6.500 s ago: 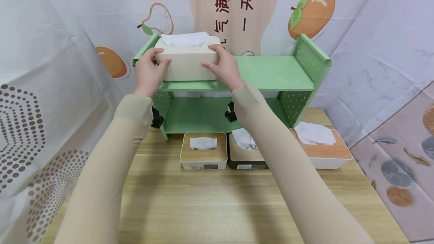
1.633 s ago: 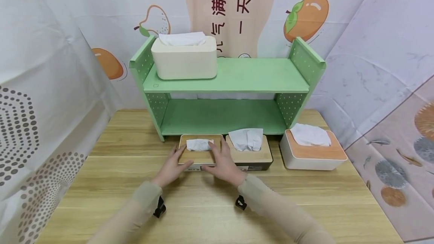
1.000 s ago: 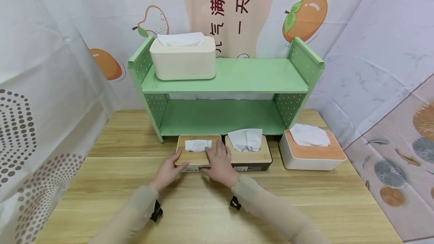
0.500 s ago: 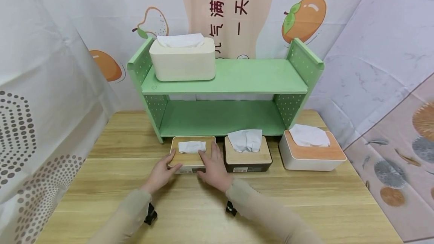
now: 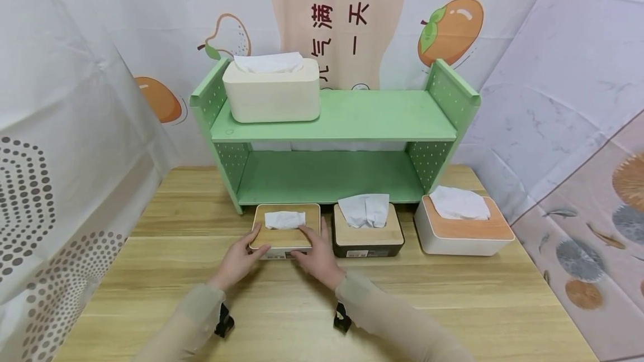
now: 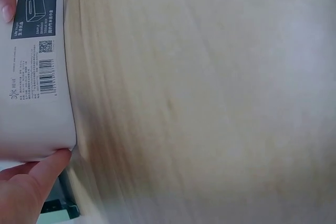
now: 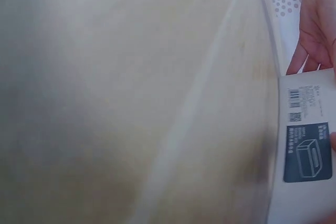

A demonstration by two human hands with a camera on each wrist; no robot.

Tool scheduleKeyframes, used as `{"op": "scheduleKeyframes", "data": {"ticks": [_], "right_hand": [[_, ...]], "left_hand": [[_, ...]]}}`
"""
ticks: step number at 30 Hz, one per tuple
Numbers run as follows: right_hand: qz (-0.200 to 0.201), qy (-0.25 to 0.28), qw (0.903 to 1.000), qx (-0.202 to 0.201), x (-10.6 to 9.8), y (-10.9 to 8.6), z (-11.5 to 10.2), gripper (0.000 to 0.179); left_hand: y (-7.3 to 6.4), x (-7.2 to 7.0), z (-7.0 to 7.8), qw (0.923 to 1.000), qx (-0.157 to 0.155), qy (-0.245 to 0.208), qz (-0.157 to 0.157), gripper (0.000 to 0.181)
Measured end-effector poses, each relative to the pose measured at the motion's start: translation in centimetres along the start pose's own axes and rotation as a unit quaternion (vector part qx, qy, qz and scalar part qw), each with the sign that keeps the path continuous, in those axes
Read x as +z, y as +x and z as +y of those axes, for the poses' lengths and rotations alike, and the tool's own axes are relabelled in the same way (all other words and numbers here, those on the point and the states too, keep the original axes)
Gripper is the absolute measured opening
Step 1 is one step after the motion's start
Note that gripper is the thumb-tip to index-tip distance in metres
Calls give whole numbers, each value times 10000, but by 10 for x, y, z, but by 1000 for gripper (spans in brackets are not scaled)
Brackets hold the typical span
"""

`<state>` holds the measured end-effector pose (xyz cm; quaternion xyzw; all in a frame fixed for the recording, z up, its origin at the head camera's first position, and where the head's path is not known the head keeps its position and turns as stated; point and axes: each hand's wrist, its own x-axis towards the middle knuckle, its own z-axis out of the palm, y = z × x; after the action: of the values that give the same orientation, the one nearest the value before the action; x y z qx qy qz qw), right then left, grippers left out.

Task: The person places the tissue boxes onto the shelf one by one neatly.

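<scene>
A small white tissue box (image 5: pixel 309 218) with a bamboo lid stands on the table in front of the shelf. A tuft of tissue lies over its slot. My left hand (image 5: pixel 236 260) grips its left end, thumb at the front and fingers along the side. From the right, my right hand (image 5: pixel 319 258) holds it with the thumb on the front face, the index finger on the lid and other fingers at the right end. In the left wrist view the left fingertips (image 6: pixel 52 163) press the lower corner of the box. The right wrist view shows the printed label (image 7: pixel 308 152) on its front.
A green two-tier shelf (image 5: pixel 387 113) stands behind, with a cream tissue box (image 5: pixel 274 96) on its upper left. To the right on the table (image 5: pixel 282 323) are a black tissue box with a wooden lid (image 5: pixel 364 234) and a white one with an orange-brown lid (image 5: pixel 470 229).
The cream box was held on the upper shelf earlier and now stands there released. Both hands came down to the bamboo-lidded box and slid it left, opening a gap from the black box.
</scene>
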<state>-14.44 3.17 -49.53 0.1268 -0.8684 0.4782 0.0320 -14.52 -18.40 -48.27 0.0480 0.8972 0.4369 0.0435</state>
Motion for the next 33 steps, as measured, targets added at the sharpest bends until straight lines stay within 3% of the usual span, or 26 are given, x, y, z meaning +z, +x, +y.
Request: {"op": "scheduleKeyframes", "data": {"ticks": [12, 24, 33], "right_hand": [[544, 486, 9972, -145, 5, 0, 12, 65], [417, 650, 9969, 155, 5, 0, 13, 65], [473, 816, 9955, 103, 2, 1, 13, 65]], "left_hand": [[1, 2, -1, 9995, -311, -5, 42, 74], [-1, 7, 0, 9992, -361, -51, 182, 77], [-2, 8, 0, 9992, -280, -146, 255, 78]]}}
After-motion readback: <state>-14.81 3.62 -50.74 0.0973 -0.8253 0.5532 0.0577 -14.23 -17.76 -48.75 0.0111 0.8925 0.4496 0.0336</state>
